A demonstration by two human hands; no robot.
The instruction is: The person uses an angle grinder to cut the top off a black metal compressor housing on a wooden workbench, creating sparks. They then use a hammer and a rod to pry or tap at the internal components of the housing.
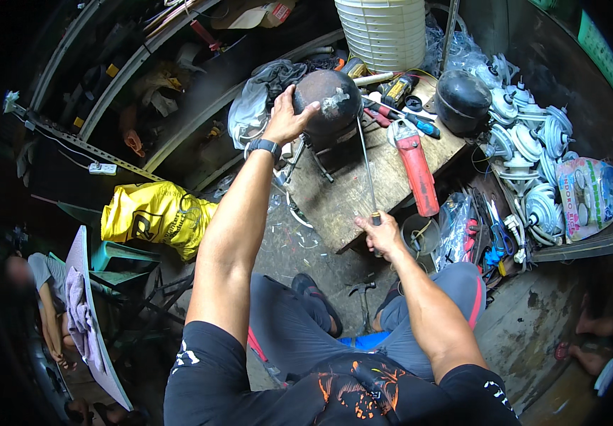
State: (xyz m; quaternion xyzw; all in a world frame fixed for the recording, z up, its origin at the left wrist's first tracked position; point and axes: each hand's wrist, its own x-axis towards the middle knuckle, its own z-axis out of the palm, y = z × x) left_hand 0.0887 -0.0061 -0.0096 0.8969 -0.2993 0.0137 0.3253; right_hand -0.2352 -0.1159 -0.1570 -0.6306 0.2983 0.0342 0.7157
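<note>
A dark, worn, dome-shaped compressor (328,106) stands at the far end of a wooden board (349,206). My left hand (287,121) lies against its left side, fingers stretched and thumb apart. In my right hand (386,240), closed round the handle, is a long screwdriver (367,162). Its thin shaft runs up to the compressor's right side, where the tip's exact contact is hard to make out. A red angle grinder (416,170) lies on the board, right of the shaft. Behind it is a blue-handled tool (427,128).
A second black compressor (462,101) sits at the board's right, beside piled white disc-shaped parts (530,145). Behind stand a white bucket (381,35) and a yellow-black power tool (399,91). A hammer (363,297) lies between my feet; a yellow bag (157,215) is at left. Other people appear at both edges.
</note>
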